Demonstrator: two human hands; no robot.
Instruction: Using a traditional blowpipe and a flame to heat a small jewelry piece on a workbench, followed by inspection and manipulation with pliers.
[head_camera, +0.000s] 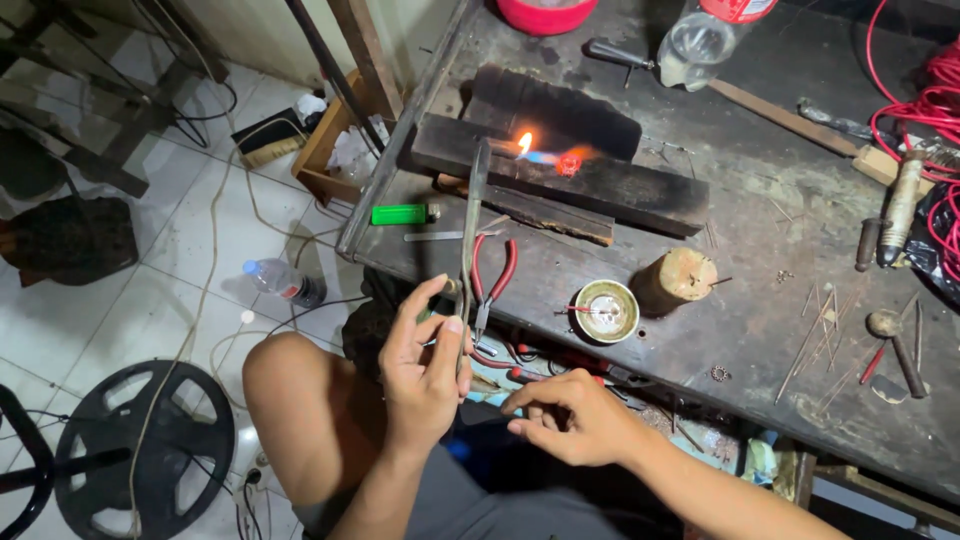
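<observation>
- Heating looks underway, not finished: the left hand (425, 365) grips a slim blowtorch (472, 215), its flame (535, 152) playing on a small glowing piece (569, 163) atop the charred wood block (560, 170).
- Right hand (570, 415) hangs loosely curled below the block, pinching something too small to tell.
- Green lighter (400, 214) lies left of the block.
- Clear bottle (700, 40), red-labelled, stands behind it.

Green lighter (404, 214) near the tabletop (760, 310) edge, red-handled pliers (493, 280) beside a small round tin (606, 311), wooden stump (678, 279), red wire (925, 110) coiled far right, plastic bottle (705, 38) up top.
</observation>
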